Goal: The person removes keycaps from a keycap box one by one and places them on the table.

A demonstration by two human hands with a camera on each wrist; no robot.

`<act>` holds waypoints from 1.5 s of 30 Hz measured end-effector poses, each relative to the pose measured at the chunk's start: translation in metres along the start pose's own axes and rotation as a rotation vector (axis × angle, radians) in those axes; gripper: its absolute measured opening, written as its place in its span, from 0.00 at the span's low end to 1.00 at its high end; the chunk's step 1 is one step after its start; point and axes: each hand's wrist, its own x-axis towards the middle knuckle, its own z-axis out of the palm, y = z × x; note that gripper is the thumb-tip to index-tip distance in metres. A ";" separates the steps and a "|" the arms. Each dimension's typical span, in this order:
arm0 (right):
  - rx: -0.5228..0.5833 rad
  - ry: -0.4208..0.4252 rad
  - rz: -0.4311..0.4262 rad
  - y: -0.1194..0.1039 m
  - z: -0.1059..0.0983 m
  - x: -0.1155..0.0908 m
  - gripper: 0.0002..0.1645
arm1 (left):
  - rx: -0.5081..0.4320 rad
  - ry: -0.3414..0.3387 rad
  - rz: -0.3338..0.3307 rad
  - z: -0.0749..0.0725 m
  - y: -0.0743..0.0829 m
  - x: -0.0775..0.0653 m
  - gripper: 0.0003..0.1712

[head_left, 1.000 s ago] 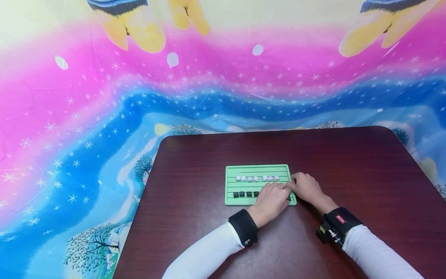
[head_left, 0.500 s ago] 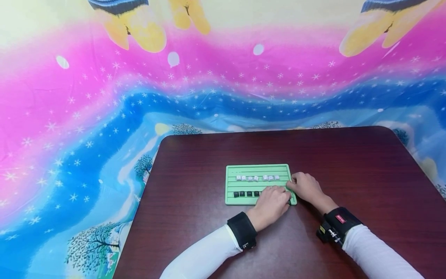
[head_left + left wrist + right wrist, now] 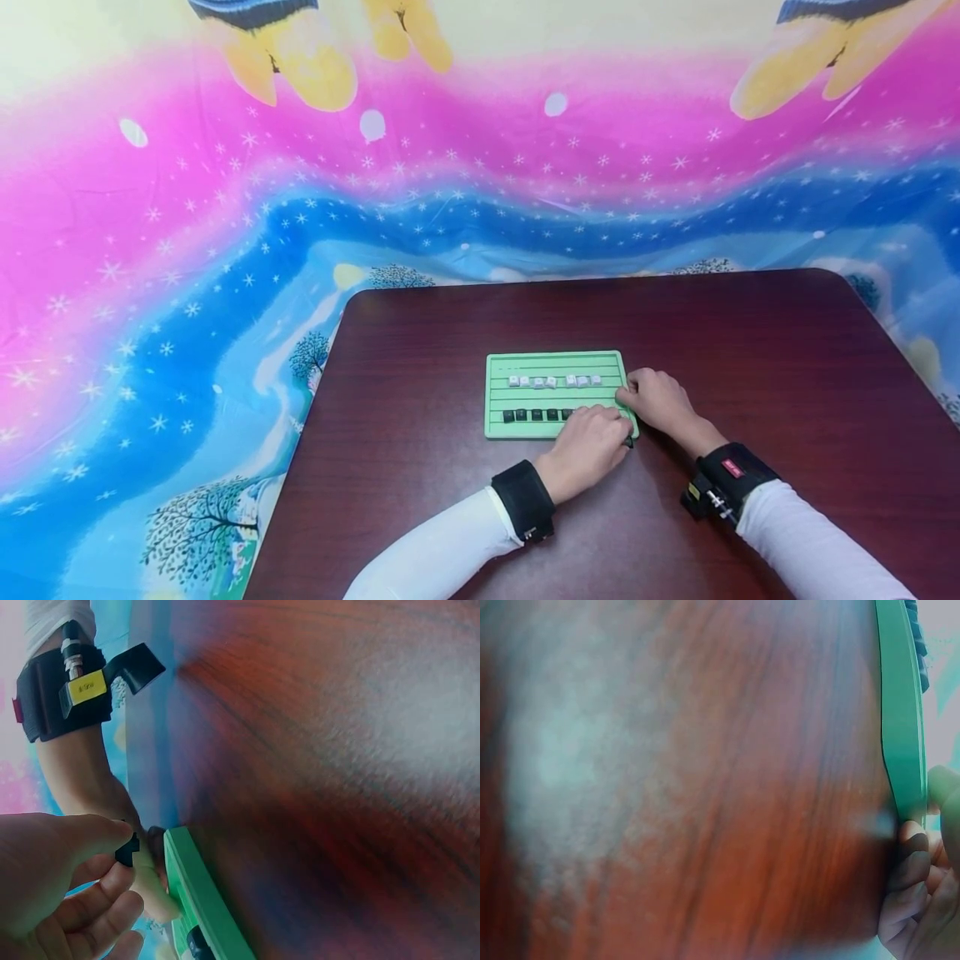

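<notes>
My left hand [image 3: 591,443] pinches a small black keycap [image 3: 127,851] between thumb and fingertip, at the near right corner of a light green ridged tray [image 3: 552,354]. My right hand [image 3: 662,400] holds the tray's right edge, its thumb on the rim and the other fingers curled against the outer side [image 3: 904,712]. A row of black keycaps [image 3: 536,415] lies along the near part of the tray; my left hand hides its right end. Farther back in the tray is a row of white keycaps [image 3: 538,382], with a small gap in the middle.
The tray lies on a dark reddish-brown wooden table [image 3: 420,358] with rounded far corners. A colourful printed cloth [image 3: 465,167] hangs behind and beside it. Black straps with small cameras circle both wrists, including the right wristband [image 3: 735,471].
My left hand has drawn slightly back toward me with the black keycap, lifting it out past the tray's near edge and uncovering more of the black row. My right hand stays at the edge.
</notes>
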 end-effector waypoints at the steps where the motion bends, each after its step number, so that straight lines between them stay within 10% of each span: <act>1: -0.002 -0.002 0.001 0.000 0.000 0.000 0.23 | 0.004 -0.001 0.003 0.000 0.001 0.000 0.06; 45: -0.006 -0.016 0.005 0.002 0.001 -0.002 0.23 | 0.111 -0.036 0.074 0.019 0.013 -0.014 0.05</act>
